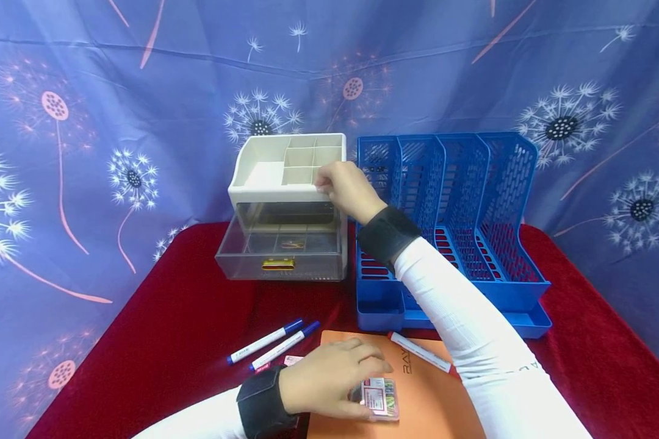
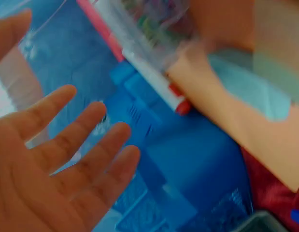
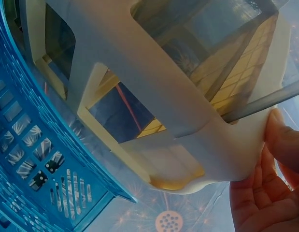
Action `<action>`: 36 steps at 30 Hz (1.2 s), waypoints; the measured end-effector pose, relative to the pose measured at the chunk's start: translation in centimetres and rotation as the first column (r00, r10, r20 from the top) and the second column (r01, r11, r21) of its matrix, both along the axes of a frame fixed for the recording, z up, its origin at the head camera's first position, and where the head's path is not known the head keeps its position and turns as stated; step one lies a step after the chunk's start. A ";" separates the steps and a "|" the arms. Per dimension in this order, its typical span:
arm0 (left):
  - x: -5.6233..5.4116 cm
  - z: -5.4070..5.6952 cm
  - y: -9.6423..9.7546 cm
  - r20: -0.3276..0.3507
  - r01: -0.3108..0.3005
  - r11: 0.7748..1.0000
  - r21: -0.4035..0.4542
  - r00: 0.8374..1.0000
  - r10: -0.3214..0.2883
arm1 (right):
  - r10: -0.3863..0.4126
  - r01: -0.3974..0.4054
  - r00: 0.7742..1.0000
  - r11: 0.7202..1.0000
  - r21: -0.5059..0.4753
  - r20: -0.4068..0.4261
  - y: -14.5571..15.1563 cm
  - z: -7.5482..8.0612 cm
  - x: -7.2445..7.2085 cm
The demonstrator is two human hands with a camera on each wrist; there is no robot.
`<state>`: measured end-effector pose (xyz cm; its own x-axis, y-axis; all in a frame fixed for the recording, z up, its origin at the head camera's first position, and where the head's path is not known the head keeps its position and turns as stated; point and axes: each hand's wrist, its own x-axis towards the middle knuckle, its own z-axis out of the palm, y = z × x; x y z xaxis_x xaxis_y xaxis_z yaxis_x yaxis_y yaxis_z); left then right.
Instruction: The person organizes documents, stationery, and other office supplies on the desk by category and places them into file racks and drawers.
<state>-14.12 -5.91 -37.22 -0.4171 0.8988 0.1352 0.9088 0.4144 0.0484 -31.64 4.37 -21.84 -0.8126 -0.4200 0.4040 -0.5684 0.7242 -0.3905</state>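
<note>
My right hand [image 1: 347, 186] grips the front rim of a white desktop organizer [image 1: 269, 194] near its right corner. In the right wrist view, thumb and curled fingers [image 3: 255, 200] lie around that edge. The organizer's clear drawer [image 1: 241, 263], with a gold handle [image 1: 278, 264], is pulled out. Inside it lie a few small gold items [image 1: 293, 244], too small to identify. Lower down, my left hand [image 1: 329, 375] hovers by a small clear box [image 1: 387, 414] with a label and colourful contents on an orange folder [image 1: 434, 408]. Its fingers [image 2: 103, 159] are spread, apart from the box.
A blue file rack [image 1: 461, 207] with tall slots stands right of the organizer. A red-capped marker [image 1: 420, 350] lies across the folder's top edge. Two blue-capped markers [image 1: 266, 341] and a small pink-and-white item [image 1: 292, 360] lie left on the red cloth [image 1: 159, 341].
</note>
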 end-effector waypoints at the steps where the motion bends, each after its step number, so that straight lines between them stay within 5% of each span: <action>1: 0.0 -0.2 0.3 0.018 0.007 0.999 -0.036 1.000 -0.006 | -0.001 0.001 1.000 1.000 0.002 0.001 0.0 0.0 0.0; 9: 0.2 -1.5 1.5 -0.001 -0.004 0.983 -0.183 1.000 0.004 | 0.006 -0.006 1.000 1.000 0.009 0.005 0.0 0.1 0.1; 19: 0.1 -2.3 2.0 0.036 -0.029 0.985 -0.167 0.999 0.036 | -0.007 0.007 1.000 1.000 0.014 0.023 -0.1 0.0 -0.2; 28: -0.1 -2.4 2.3 0.194 -0.055 0.980 -0.190 0.977 0.092 | 0.004 -0.004 1.000 1.000 0.022 -0.008 -0.1 0.0 -0.2; 36: 0.0 -2.6 2.4 0.143 -0.054 0.984 -0.168 0.987 0.079 | -0.004 0.004 1.000 1.000 0.024 -0.005 -0.2 0.0 -0.3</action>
